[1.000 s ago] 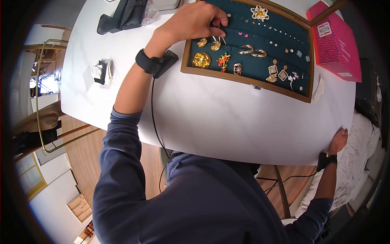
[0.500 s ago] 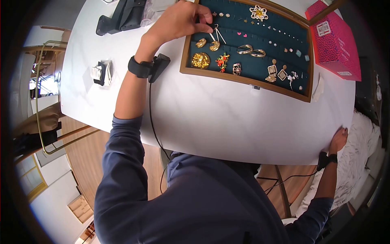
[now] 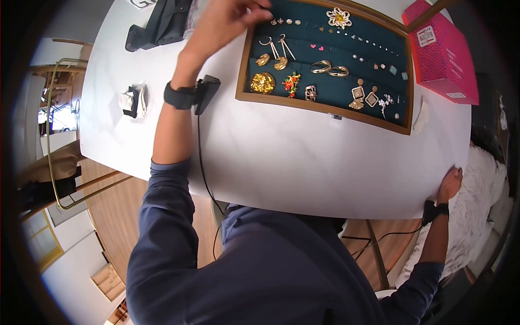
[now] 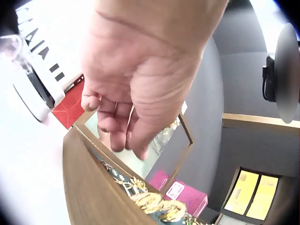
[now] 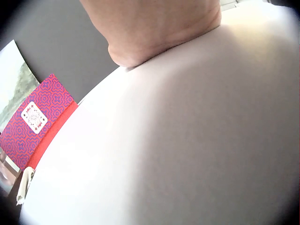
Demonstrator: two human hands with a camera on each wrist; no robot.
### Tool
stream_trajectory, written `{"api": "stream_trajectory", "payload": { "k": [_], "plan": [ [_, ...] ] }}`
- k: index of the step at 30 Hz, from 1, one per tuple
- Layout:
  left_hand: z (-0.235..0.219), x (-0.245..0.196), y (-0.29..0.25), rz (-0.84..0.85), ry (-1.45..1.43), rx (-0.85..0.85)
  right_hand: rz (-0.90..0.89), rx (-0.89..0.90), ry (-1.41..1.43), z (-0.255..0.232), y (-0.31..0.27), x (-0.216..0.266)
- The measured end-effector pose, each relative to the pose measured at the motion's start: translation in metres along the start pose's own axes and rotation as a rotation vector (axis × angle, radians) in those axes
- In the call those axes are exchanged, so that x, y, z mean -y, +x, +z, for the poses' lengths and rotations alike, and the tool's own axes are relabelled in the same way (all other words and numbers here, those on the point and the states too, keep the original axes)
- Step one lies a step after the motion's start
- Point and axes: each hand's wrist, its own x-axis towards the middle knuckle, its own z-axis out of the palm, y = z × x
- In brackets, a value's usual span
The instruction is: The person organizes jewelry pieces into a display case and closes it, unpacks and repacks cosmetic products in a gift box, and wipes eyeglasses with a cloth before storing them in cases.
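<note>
My left hand [image 3: 230,24] is over the upper left side of the jewelry case [image 3: 295,108], its fingers loosely bent. In the left wrist view nothing shows between the fingers [image 4: 117,138]. Just below that hand, a pair of long bar earrings [image 3: 285,47] hangs on the dark green lining, above two gold shell-shaped earrings [image 3: 280,63]. A row of small stud earrings [image 3: 289,22] lies near the fingertips. Far to the right, my right hand [image 3: 449,184] rests at the table edge; the right wrist view shows its heel against the white top, fingers hidden.
The case also holds a gold round brooch [image 3: 262,83], a red-berry brooch [image 3: 291,85], gold hoops [image 3: 339,71] and a flower brooch [image 3: 339,18]. A pink patterned box [image 3: 447,59] stands at its right. A black device [image 3: 162,27] and a small black-and-white bundle [image 3: 133,101] lie left.
My left hand has drawn back leftward from the bar earrings, uncovering them and more studs in the top row. The right hand stays at the table edge.
</note>
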Motion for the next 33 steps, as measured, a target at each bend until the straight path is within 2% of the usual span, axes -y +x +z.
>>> {"api": "stream_trajectory", "payload": {
  "k": [1,3,5,6,7,8,9,11,12,14,15,17,23,26,27,29,31,33],
  "plan": [
    [-0.015,-0.031,0.013,-0.228,0.06,-0.003,0.029,0.008,0.004,-0.002,-0.001,0.004],
    [-0.027,-0.031,0.011,-0.405,-0.077,-0.134,0.058,-0.005,0.006,-0.005,-0.002,0.012],
    [-0.049,-0.02,0.002,-0.657,-0.157,-0.185,0.087,-0.017,0.006,-0.009,-0.005,0.017],
    [-0.052,-0.013,-0.005,-0.573,-0.17,-0.393,0.084,-0.013,0.008,-0.012,-0.006,0.021],
    [-0.051,-0.03,0.001,-0.484,-0.183,-0.6,0.082,-0.009,0.011,-0.014,-0.008,0.024],
    [-0.044,-0.052,0.001,-0.476,-0.204,-0.667,0.071,-0.011,0.033,-0.017,-0.009,0.027],
    [-0.047,-0.057,-0.003,-0.465,-0.208,-0.669,0.078,-0.019,0.036,-0.02,-0.011,0.029],
    [-0.054,-0.055,-0.013,-0.295,-0.424,-0.728,0.058,-0.026,0.067,-0.022,-0.013,0.034],
    [-0.056,-0.06,-0.018,-0.281,-0.424,-0.729,0.064,-0.034,0.076,-0.021,-0.012,0.033],
    [-0.058,-0.071,-0.03,-0.378,-0.325,-0.822,0.016,-0.05,0.083,-0.018,-0.012,0.028],
    [-0.06,-0.075,-0.037,-0.362,-0.326,-0.824,0.024,-0.06,0.092,-0.018,-0.013,0.025],
    [-0.067,-0.08,-0.054,-0.421,-0.372,-0.871,-0.069,-0.053,0.13,-0.019,-0.014,0.022],
    [-0.084,-0.085,-0.072,-0.369,-0.349,-0.993,0.059,-0.12,0.346,-0.022,-0.019,0.031],
    [-0.09,-0.091,-0.062,-0.311,-0.372,-1.034,0.045,-0.229,0.411,0.004,-0.014,0.013],
    [-0.092,-0.094,-0.055,-0.3,-0.386,-1.063,0.057,-0.241,0.403,-0.004,-0.014,0.019],
    [-0.101,-0.101,-0.039,-0.218,-0.415,-1.065,0.325,-0.089,0.866,-0.027,-0.007,0.052],
    [-0.108,-0.112,-0.021,-0.161,-0.43,-1.125,0.226,-0.083,1.176,-0.002,0.03,0.049],
    [-0.118,-0.121,-0.007,-0.091,-0.46,-1.134,0.446,0.124,1.375,-0.041,0.052,0.088]
  ]
}}
